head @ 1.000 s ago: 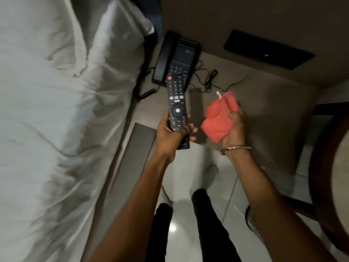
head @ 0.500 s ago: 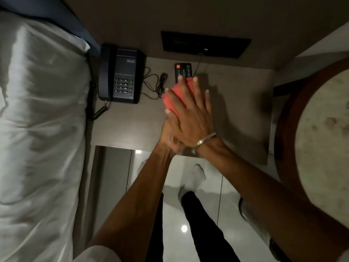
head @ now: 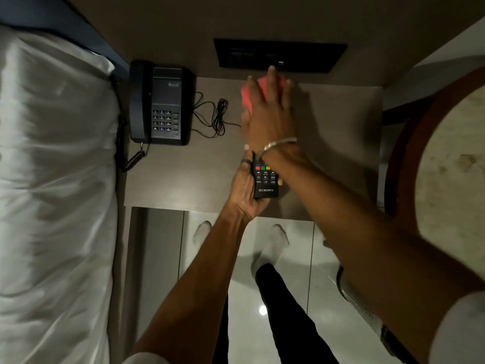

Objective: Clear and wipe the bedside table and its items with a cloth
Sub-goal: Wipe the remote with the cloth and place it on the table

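Right hand (head: 267, 111) flat, fingers spread, pressing red cloth (head: 248, 97) onto table (head: 183, 177) near back edge, upper centre of frame. Left hand (head: 245, 191) wrapped around black remote (head: 265, 183) at centre, above table's front edge, right wrist crossing over it. Black telephone (head: 160, 103) upper left on table, beside bed (head: 52, 166); tangled cord (head: 217, 116) between telephone and cloth.

The right hand (head: 267, 111) is motion-blurred and covers most of the red cloth (head: 249, 97). Its wrist hides the far half of the remote (head: 265, 181).
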The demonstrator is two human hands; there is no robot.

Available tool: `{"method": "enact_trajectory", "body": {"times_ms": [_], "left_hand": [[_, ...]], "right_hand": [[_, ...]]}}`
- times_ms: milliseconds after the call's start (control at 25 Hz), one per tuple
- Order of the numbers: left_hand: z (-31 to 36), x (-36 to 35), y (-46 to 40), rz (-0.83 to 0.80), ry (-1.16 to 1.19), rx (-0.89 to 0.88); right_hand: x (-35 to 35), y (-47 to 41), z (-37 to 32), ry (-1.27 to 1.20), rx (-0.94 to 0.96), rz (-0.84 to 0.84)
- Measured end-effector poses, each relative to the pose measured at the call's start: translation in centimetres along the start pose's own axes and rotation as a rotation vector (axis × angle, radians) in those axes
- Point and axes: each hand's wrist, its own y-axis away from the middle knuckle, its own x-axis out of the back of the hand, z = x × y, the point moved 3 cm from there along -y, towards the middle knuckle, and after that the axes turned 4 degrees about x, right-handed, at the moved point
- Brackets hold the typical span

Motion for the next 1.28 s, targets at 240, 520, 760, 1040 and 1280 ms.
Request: {"method": "enact_trajectory", "body": {"times_ms": [240,520,760,1040,1280], "left_hand": [[2.4,-0.2,-0.9,0.085,-0.113,-0.046],[3.0,1.0,-0.1,0.104,-0.103,0.004],[5.4,0.5,-1.8,0.025,-0.199,-0.017],[2.6,-1.4,-3.9,-0.027,-0.274,0.062],[-0.6,-6.5,-6.7,0.018,-0.595,-0.002]], "right_hand": [[-1.3,6.3,-2.2,-0.038,0.083,0.0],[-0.7,0.0,-1.6,-0.117,0.046,-0.024],[-2.2,7.5,-2.3,-0.137,0.081,-0.085],[-1.6,12.9,3.0,-0.182,0.153,-0.045],[-0.8,20.5,10.7,-0.194,-0.145,0.123]]}}
